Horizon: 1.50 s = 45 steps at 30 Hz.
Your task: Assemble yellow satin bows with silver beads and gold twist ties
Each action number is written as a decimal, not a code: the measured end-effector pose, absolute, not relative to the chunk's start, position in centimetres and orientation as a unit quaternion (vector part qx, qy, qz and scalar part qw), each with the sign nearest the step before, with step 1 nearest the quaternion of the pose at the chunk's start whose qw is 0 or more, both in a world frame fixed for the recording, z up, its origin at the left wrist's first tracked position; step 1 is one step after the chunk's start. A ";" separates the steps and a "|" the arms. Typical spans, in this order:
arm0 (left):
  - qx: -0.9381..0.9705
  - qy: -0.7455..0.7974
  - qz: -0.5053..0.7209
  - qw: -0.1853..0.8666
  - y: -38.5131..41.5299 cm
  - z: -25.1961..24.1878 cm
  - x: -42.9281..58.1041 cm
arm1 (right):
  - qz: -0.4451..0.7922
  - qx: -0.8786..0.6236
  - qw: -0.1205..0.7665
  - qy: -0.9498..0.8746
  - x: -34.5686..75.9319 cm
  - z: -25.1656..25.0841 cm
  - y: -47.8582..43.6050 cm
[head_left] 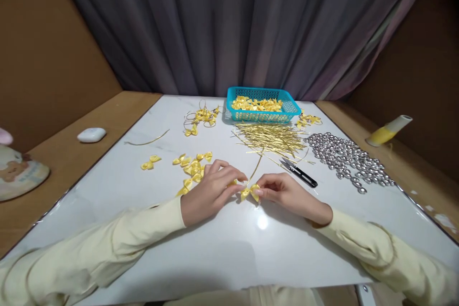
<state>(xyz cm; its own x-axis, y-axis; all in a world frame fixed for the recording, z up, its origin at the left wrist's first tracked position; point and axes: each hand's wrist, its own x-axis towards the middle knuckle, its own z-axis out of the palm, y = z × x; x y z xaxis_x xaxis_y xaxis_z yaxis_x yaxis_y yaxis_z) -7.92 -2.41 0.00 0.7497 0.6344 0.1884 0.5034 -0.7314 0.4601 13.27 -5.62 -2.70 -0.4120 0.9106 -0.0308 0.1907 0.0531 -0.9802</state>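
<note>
A yellow ribbon bow (250,193) is held just above the white tabletop between my two hands. My right hand (285,192) pinches its right side with thumb and forefinger. At its left side, the closed thumb and forefinger of my left hand (218,186) grip the bow's edge, close to the lower end of a gold cord (256,168). That cord rises from the bow toward a heap of gold cords (270,138); whether it is fixed to the bow I cannot tell. Several loose yellow bows (193,168) lie behind my left hand, partly hidden by it.
Behind the cords stands a turquoise basket (263,118) of yellow bows. Black thread snips (300,173) and many silver beads (349,158) lie right. Bows with cord loops (205,115) are back left, near a single cord (147,141). A white case (92,135) sits far left.
</note>
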 end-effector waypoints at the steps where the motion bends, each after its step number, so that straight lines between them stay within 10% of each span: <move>1: 0.914 0.309 0.162 0.206 -2.4 0.0 -7.9 | 0.545 -0.427 0.334 -0.639 13.3 -2.6 -5.6; 14: 0.924 0.278 0.127 0.232 -2.6 -0.7 -7.7 | 0.338 -0.416 0.307 -0.786 13.1 -2.7 -5.9; 45: 0.924 0.252 0.123 0.262 -3.4 -0.4 -7.8 | 0.304 -0.368 0.239 -0.846 13.3 -2.7 -6.2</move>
<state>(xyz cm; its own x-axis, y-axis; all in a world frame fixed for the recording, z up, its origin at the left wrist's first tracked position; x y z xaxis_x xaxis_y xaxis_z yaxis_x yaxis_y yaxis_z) -7.81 -3.44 -0.41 0.8433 0.5291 0.0945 0.4006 -0.7359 0.5459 13.27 -6.19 -2.71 -0.6151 0.7675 0.1804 0.4776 0.5448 -0.6892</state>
